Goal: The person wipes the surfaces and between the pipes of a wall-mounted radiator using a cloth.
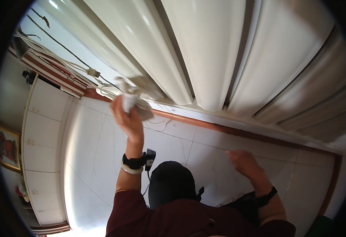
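My left hand (127, 121) grips a whitish cloth-like item (145, 109), blurred by motion, at the lower left end of a cream column radiator (217, 59). Part of that item reaches up past my fingers towards the radiator's bottom edge. A black strap with a small device (150, 159) and a pale bangle (130, 168) circle my left wrist. My right hand (244, 162) hangs over the tiled floor below the radiator, its fingers curled and blurred. Nothing is seen in it, though its palm side is hidden. A black band (266, 198) is around the right wrist.
White cables (57, 62) and a USB plug (93, 72) run beside the radiator at left. A reddish-brown skirting strip (220, 128) lies under it. White cabinets (44, 133) and a framed picture (9, 146) stand at far left. Thin cord lies on the tiled floor (102, 148).
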A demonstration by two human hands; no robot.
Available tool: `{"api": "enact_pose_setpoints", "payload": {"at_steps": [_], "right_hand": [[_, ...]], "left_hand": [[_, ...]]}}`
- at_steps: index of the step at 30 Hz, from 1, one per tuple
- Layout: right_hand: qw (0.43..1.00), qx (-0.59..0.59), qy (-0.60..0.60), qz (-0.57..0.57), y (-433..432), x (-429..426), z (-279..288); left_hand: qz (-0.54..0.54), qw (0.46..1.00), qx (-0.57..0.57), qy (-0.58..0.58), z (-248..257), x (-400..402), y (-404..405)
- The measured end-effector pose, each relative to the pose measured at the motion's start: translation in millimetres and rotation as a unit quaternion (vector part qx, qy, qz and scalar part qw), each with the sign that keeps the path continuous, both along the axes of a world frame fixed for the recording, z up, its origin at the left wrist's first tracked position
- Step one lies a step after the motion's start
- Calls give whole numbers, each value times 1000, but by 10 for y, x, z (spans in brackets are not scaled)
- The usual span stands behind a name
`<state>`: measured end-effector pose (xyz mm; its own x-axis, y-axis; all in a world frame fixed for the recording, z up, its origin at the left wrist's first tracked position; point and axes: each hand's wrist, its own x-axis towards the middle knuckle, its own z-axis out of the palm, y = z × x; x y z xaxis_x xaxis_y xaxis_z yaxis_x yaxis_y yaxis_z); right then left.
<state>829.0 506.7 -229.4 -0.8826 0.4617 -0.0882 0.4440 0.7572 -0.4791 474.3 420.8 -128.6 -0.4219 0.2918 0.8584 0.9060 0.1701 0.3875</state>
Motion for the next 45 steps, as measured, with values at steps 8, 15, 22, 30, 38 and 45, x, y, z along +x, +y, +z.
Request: {"api": "enact_pose_setpoints", "payload": {"at_steps": [8,15,22,30,38,45], "right_hand": [[1000,-4,25,11,-29,-65,-18],[999,-9,30,9,-10,-99,-143],[1000,-12,15,-3,-9,-73,-35],[999,-31,13,0,22,-107,6],[1000,-4,16,-12,156,11,-82],[999,-9,34,-7,200,98,-398]], "left_hand": [[-22,994,-98,-41,-422,-119,90],[-47,998,-19,-43,32,60,69],[-60,992,-21,112,241,413,427],[-143,984,-100,-41,209,283,172],[-4,949,262,178,2388,266,726],[42,970,171,169,2083,367,828]]}}
